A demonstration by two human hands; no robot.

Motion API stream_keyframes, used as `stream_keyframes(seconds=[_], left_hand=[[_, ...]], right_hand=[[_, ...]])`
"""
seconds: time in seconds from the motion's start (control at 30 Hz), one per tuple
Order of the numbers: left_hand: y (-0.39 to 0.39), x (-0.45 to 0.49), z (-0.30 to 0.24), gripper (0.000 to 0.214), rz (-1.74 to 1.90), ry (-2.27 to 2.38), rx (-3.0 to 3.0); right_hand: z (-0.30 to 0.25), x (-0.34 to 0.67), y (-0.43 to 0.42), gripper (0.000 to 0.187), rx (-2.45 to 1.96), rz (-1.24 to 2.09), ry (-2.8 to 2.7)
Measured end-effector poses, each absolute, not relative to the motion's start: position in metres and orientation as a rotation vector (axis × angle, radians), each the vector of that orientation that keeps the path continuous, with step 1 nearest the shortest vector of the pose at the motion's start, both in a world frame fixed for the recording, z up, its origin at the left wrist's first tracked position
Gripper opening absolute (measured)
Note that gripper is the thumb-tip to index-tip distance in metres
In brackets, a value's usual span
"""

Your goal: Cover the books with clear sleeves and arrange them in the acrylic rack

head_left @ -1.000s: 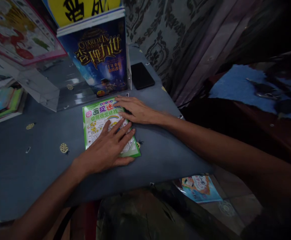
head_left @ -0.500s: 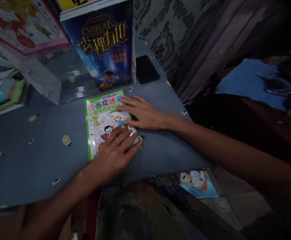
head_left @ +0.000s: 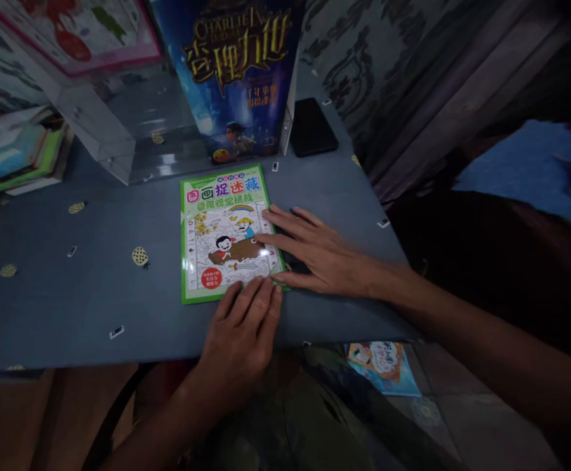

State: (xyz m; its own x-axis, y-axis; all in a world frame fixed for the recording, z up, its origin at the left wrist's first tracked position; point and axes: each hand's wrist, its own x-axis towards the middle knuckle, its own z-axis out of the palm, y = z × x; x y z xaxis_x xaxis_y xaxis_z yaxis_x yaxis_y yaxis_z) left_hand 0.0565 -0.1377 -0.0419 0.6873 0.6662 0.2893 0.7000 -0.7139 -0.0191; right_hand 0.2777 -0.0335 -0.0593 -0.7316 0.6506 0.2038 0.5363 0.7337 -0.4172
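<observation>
- The green-edged book [head_left: 226,226] lies in the middle of the frame, flat on the worktop [head_left: 69,307], closed, with its cover upward.
- The right hand [head_left: 325,260] rests at its right border, fingers spread and reaching a little over the cover; it is released and grasps nothing.
- The left hand [head_left: 242,327] is at the lower edge, its fingers close together and half bent; I cannot tell whether it pinches the book.
- About the progress, I judge that the book is already laid flat and its cover is almost wholly exposed; it is not opened. What is left cannot be seen here.
- Compared with half a second ago, the left hand is drawn down from the cover drawing, and the right hand leaves the end of the title free. The view is shifted too.
- Higher in the frame, a dark blue book [head_left: 241,72] stands near a black flat object [head_left: 313,127]; at the upper left lies a stack of books [head_left: 17,150].
</observation>
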Motion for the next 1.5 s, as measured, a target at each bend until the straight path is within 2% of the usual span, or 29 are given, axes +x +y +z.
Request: stream_keyframes(seconds=[0.43, 0.67, 1.0, 1.17, 1.37, 1.5], left_hand=[[-0.155, 0.032, -0.047, 0.044, -0.463, -1.296, -2.755], [-0.166, -0.013, -0.040, 0.054, -0.454, -1.504, -2.620], [-0.151, -0.032, -0.029, 0.027, -0.515, -1.641, -2.402], [-0.127, -0.059, -0.021, 0.029, -0.318, -1.698, -2.247], [-0.083, -0.048, -0.006, 0.030, -0.148, -1.706, -2.362], [-0.051, -0.014, -0.004, 0.024, -0.161, -1.661, -2.478]], right_hand=[[-0.060, 0.278, -0.037, 0.070, -0.916, 0.483, -2.620], [-0.062, 0.278, -0.036, 0.073, -0.913, 0.475, -2.598], [-0.045, 0.259, -0.069, 0.064, -0.968, 0.586, -2.615], [-0.022, 0.225, -0.088, 0.064, -0.818, 0.781, -2.688], [-0.016, 0.195, -0.084, 0.050, -0.510, 0.778, -2.702], [-0.019, 0.190, -0.061, 0.027, -0.644, 0.806, -2.493]])
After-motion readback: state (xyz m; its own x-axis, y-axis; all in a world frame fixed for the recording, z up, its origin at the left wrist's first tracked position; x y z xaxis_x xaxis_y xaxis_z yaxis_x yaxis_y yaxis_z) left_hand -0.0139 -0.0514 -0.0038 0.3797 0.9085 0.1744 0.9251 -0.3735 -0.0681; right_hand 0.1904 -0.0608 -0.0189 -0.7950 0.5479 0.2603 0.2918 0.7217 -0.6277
